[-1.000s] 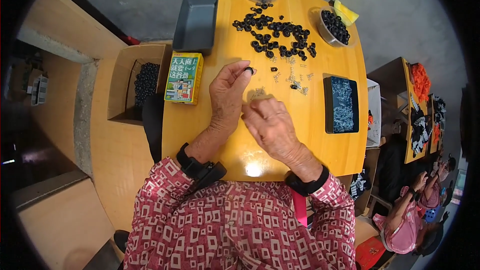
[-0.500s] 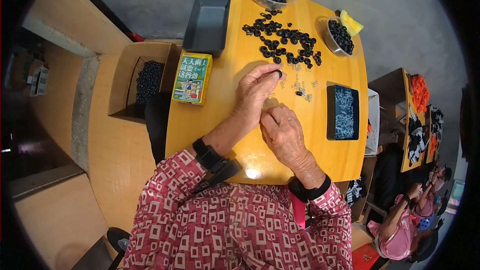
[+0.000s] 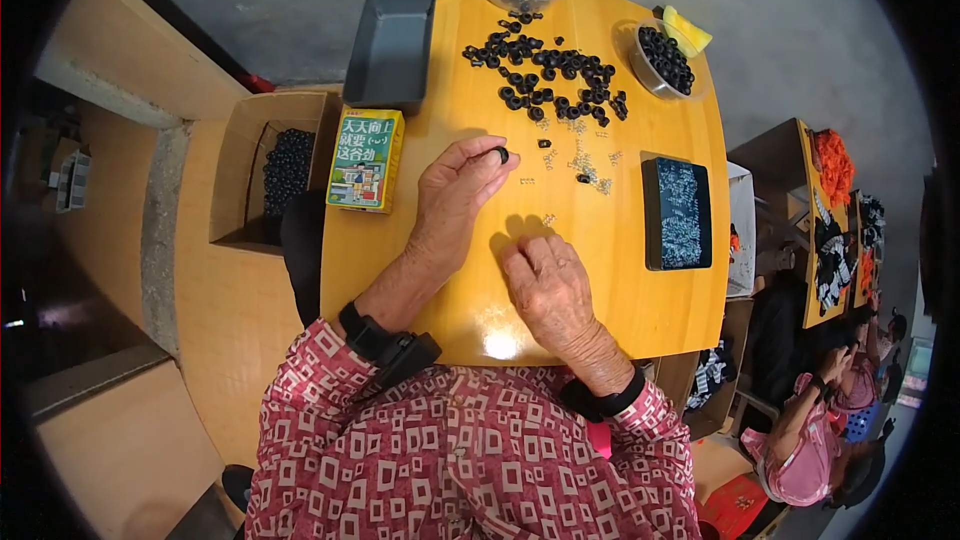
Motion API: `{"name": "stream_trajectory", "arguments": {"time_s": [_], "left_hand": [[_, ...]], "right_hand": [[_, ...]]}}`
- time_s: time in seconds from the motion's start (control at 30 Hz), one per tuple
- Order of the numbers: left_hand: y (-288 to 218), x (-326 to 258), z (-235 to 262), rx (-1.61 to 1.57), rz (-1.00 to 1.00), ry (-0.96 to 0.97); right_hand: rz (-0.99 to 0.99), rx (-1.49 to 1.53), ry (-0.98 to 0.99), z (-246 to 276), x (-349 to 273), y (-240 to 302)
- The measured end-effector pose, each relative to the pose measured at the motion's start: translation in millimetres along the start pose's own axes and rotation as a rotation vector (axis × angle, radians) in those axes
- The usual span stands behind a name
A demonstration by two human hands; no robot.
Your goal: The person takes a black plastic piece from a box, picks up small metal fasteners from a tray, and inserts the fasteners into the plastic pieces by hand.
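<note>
Between thumb and fingertips, my left hand [image 3: 447, 195] pinches a small round black plastic piece [image 3: 502, 154] above the table. My right hand [image 3: 552, 290] is lower and to the right, its fingers curled together just over the tabletop; whatever they hold, if anything, is hidden. Tiny silvery pieces [image 3: 580, 162], which look like small springs, lie scattered beyond both hands, with a few close to the right fingertips. Two black pieces lie among them, one of them a small cylinder [image 3: 544, 143]. Farther off spreads a loose pile of black plastic pieces [image 3: 560, 65].
On the wooden table [image 3: 620, 310] stand an empty-looking grey tray [image 3: 388, 50], a yellow-green box [image 3: 366, 162] and a dark tray of tiny silvery pieces [image 3: 680, 215]. Clear bowls of black parts line the far edge, one at right [image 3: 662, 60]. A carton [image 3: 235, 180] sits left.
My left hand has moved left, away from my right hand, with the black piece. The right hand has dropped slightly lower. The view has shifted a little.
</note>
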State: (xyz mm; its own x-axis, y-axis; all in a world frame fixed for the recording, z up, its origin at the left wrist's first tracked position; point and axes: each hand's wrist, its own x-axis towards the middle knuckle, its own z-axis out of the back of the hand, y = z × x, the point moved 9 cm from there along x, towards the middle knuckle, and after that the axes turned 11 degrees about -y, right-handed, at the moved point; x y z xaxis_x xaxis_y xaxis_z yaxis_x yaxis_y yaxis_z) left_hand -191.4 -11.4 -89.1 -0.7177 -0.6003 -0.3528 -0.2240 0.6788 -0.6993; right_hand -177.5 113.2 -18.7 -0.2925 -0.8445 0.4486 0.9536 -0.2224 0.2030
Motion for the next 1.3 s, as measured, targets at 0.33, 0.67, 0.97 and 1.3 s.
{"name": "stream_trajectory", "arguments": {"time_s": [0.33, 0.67, 0.97, 1.3], "left_hand": [[0, -9, 6, 0.063, -0.01, -0.001], [0, -24, 17, 0.088, 0.092, -0.075], [3, -32, 17, 0.094, 0.12, -0.049], [15, -44, 13, 0.181, 0.205, 0.02]], "right_hand": [[0.01, 0.012, -0.064, 13, -15, 1], [-0.1, -0.045, -0.111, 21, 5, -43], [-0.312, 0.135, -0.154, 27, -16, -68], [-0.268, 0.167, -0.146, 18, -6, -58]]}}
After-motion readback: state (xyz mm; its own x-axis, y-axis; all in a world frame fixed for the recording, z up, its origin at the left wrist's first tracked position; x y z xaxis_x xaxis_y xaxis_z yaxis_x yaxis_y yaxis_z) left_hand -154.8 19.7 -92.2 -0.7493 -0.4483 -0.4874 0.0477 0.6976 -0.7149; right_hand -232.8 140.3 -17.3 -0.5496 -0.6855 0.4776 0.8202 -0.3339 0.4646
